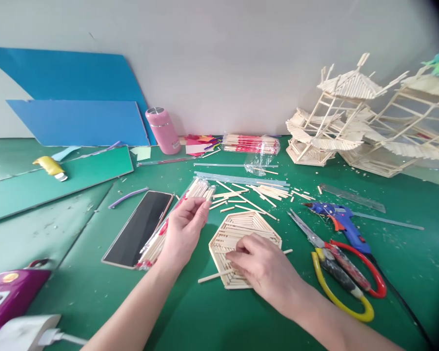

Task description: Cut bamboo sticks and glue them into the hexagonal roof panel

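Note:
An octagonal panel of wooden sticks [241, 226] lies on the green table in front of me. My right hand [267, 263] is over its right half, fingers closed around a thin wooden stick [210, 278] that crosses the panel and sticks out on both sides. The fingertips partly hide this grip. My left hand [186, 226] is raised left of the panel with thumb and fingers pinched together; anything between them is too small to make out. Beneath that hand rests an opened clear packet of sticks [151, 251]. Loose cut sticks [267, 191] are scattered behind the panel.
To the right lie scissors [331, 251] and a blue glue gun [346, 222] with its cord. Stick-built towers [325, 122] stand at the back right. A phone [139, 229], pink flask [163, 131], yellow cutter [50, 166], and white plug [25, 331] are on the left.

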Demonstrator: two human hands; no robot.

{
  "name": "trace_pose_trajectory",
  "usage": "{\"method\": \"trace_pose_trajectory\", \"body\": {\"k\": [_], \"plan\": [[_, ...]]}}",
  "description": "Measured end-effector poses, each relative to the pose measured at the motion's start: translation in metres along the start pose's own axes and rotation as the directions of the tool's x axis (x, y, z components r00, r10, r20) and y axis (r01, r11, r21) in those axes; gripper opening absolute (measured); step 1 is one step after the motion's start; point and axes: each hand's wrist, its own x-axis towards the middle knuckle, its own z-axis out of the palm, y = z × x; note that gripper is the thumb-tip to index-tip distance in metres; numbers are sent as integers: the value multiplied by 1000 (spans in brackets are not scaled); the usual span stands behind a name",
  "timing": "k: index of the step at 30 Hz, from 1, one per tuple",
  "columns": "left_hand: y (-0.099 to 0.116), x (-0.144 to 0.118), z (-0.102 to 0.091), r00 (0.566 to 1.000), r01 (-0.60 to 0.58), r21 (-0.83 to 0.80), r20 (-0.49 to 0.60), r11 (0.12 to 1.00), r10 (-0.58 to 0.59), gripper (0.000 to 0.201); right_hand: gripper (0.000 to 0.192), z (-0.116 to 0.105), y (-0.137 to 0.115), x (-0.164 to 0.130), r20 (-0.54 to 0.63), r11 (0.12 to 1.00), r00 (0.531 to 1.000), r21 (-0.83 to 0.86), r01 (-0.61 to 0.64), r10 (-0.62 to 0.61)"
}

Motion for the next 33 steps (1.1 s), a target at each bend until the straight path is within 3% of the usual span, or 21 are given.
{"method": "trace_pose_trajectory", "body": {"k": [4,9,17,23,26,30,33], "plan": [[-2,-10,-4,996,-13,109,92,994,3,13,18,2,5,1,5,995,1000,-97,27,-27],[-4,-14,0,986,-41,124,165,991,21,14,16,1,14,12,-1,990,1000,-139,13,-13],[1,-15,8,980,87,63,176,994,-97,19,20,0,22,27,-43,999,999,-48,-20,18],[-1,-14,7,974,88,84,199,993,-104,18,21,-23,35,11,-180,993,976,19,-119,121],[-2,-15,7,970,81,87,224,993,-99,16,18,-30,37,-5,-147,989,978,49,-143,149],[-3,-14,6,951,213,-79,243,974,-189,17,18,-23,29,-23,-13,989,994,93,-111,113],[-2,-11,5,901,366,-251,336,896,-274,16,20,-15,23,-28,20,994,996,60,-90,89]]}}
